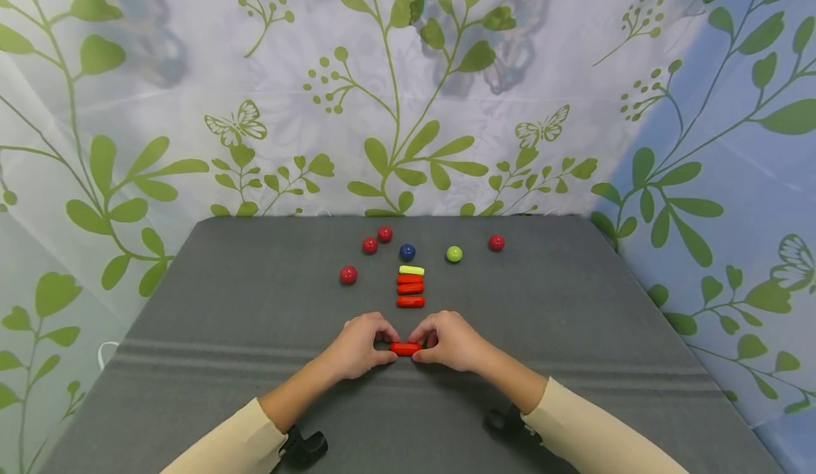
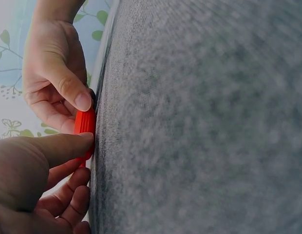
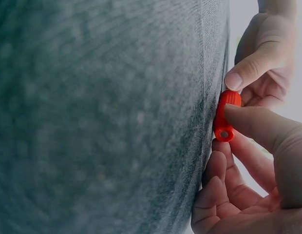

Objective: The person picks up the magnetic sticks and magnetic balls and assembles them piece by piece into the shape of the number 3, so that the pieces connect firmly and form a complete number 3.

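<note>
Close over the grey table, both hands hold one short red magnetic building stick (image 1: 404, 348), ridged along its side. Its near end in the right wrist view shows a round grey dot. My left hand (image 1: 360, 346) pinches the stick's left end between thumb and fingers. At the other end, my right hand (image 1: 452, 343) pinches it the same way. Beyond the hands lies a column of matching sticks: a red stick (image 1: 411, 302) nearest, two more red sticks (image 1: 411, 288) side by side, then a yellow-green stick (image 1: 411, 271).
Toward the back of the grey table (image 1: 255, 304) lie small balls: several red ones, including a left red ball (image 1: 348, 275) and a right red ball (image 1: 496, 242), a blue ball (image 1: 407, 252) and a yellow-green ball (image 1: 454, 254). A leaf-patterned curtain (image 1: 287, 162) hangs behind.
</note>
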{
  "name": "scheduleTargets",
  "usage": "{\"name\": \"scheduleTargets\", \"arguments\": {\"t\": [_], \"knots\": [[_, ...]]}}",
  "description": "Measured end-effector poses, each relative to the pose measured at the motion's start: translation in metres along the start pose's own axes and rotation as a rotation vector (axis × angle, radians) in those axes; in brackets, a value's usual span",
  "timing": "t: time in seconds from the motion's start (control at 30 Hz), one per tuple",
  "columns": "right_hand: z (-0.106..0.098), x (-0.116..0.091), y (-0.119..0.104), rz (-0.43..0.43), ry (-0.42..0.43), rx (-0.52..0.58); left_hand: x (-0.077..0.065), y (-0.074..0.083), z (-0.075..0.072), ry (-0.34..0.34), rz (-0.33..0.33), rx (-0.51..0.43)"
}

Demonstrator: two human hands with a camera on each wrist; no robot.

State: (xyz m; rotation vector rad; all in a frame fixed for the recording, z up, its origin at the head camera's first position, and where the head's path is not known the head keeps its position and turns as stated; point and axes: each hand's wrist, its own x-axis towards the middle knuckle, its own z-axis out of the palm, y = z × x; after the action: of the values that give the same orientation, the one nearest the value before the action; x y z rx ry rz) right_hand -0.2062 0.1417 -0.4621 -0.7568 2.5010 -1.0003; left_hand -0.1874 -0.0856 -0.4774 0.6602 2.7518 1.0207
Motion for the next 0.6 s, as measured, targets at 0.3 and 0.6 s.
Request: {"name": "scheduleTargets", "arguments": {"t": [0.3,0.6], "knots": [[-0.004,-0.004,0.004,-0.025,0.006,-0.013,0.001,0.003,-0.001,-0.012,-0.007,0.018],[-0.011,-0.007,0.011,-0.044,0.017,0.027,0.002,0.004,0.000,-0.020,-0.033,0.011]]}}
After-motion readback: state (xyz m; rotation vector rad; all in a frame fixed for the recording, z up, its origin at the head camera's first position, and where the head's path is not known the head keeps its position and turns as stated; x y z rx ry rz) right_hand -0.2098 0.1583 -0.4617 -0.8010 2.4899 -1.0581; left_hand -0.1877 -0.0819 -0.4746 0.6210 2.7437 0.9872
